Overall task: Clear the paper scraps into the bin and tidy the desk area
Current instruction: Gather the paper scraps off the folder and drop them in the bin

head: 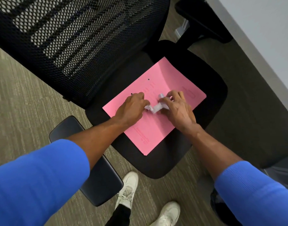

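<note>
At 9 o'clock, the left hand [131, 107] pinches w/ curled fingers the white paper scraps [157, 106], at centre on the pink folder [153, 111]. Right hand [176, 107] grips their other end. Folder lies on the chair seat [210, 88]; tabletop [262, 30] at 2 o'clock.

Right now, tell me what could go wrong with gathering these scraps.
The white paper scraps sit loosely between the left hand and right hand, so bits may slip onto the carpet. The pink folder lies loose on the chair seat and could slide off.
</note>
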{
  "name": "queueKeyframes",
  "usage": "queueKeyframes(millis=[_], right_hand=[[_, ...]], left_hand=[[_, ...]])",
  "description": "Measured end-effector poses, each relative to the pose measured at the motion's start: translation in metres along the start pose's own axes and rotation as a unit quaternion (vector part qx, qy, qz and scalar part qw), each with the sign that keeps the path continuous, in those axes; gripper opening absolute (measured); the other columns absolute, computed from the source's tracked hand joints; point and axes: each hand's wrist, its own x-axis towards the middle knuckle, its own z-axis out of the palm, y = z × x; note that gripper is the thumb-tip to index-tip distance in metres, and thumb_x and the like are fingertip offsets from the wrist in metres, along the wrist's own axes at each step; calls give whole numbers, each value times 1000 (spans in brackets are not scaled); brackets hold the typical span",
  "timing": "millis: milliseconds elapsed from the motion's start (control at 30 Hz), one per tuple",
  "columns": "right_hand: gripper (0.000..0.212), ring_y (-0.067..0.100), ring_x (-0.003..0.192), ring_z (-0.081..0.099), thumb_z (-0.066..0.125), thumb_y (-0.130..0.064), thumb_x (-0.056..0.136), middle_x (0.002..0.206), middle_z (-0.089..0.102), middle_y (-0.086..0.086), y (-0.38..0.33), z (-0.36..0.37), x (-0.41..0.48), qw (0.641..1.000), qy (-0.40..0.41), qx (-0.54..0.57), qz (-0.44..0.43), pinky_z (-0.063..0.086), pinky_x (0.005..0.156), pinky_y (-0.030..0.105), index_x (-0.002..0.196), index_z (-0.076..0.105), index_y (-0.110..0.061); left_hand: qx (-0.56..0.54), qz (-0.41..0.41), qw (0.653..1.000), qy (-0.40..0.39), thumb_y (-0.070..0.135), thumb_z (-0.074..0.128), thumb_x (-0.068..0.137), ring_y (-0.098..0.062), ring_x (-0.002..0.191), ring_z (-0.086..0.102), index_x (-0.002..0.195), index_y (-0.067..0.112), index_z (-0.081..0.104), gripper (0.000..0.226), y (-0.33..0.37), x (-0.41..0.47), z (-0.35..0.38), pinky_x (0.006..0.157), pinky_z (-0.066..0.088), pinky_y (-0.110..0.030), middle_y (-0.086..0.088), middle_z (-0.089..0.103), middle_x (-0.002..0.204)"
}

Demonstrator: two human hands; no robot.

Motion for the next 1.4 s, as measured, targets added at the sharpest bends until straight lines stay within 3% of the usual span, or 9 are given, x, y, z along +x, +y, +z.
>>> queueKeyframes(millis=[233,467,567,767,900,1033,1167,1300,1400], right_hand=[[25,31,93,61,74,-24,97,103,61,10,6,2,-20,995,70,70,34,50,70,39,118,77,-11],[23,18,79,60,77,-33,94,90,63,0,10,8,-55,948,170,215,159,55,71,37,110,82,-17],[20,14,76,62,79,-34,91,88,62,-6,11,11,-76,928,207,244,191,57,71,38,106,84,-20],[15,14,77,70,82,-32,90,90,67,-5,19,14,-137,872,234,332,273,64,69,41,104,85,-26],[14,3,74,64,83,-32,88,84,73,-14,30,12,-193,854,259,299,337,51,72,20,102,84,-33],[8,-8,63,68,84,-28,89,71,72,-20,49,18,-254,792,260,361,419,44,57,4,95,85,-24],[29,15,63,73,82,-42,88,68,75,0,80,39,-320,715,223,383,542,58,63,36,85,82,-12],[9,15,75,77,79,-32,93,88,82,-1,102,55,-380,676,257,421,547,64,74,40,99,84,-26],[18,16,85,75,80,-29,93,105,82,11,123,69,-421,654,243,410,587,63,84,41,107,81,-18]], left_hand=[[-83,-97,991,27,-1,69,95,-25,104,65,124,19,80,38,6,-4,-1,91,59,-37,-7,68,112],[-196,-177,962,72,5,85,85,-3,71,57,107,14,86,24,23,-16,0,63,36,-5,10,63,83],[-222,-179,955,80,7,86,85,1,70,61,104,13,86,20,37,-24,1,63,41,-5,8,73,84],[-285,-168,942,59,9,84,86,-23,85,78,106,14,87,20,94,-36,11,81,64,-32,-4,82,93],[-309,-152,938,32,3,81,84,-16,75,77,98,16,88,21,147,-42,27,81,65,-37,5,76,78],[-321,-111,940,-3,3,82,84,6,65,68,97,18,88,21,208,-51,52,75,67,-36,27,63,67],[-304,-80,947,-66,-4,79,81,6,68,70,87,18,87,24,264,-63,89,70,66,-31,21,63,65],[-253,-75,957,-119,6,83,80,-11,79,75,83,15,86,10,317,-79,133,69,60,-33,-2,78,76],[-240,-100,955,-140,0,78,84,-28,90,76,91,10,84,14,353,-94,166,75,56,-26,-14,80,91]])
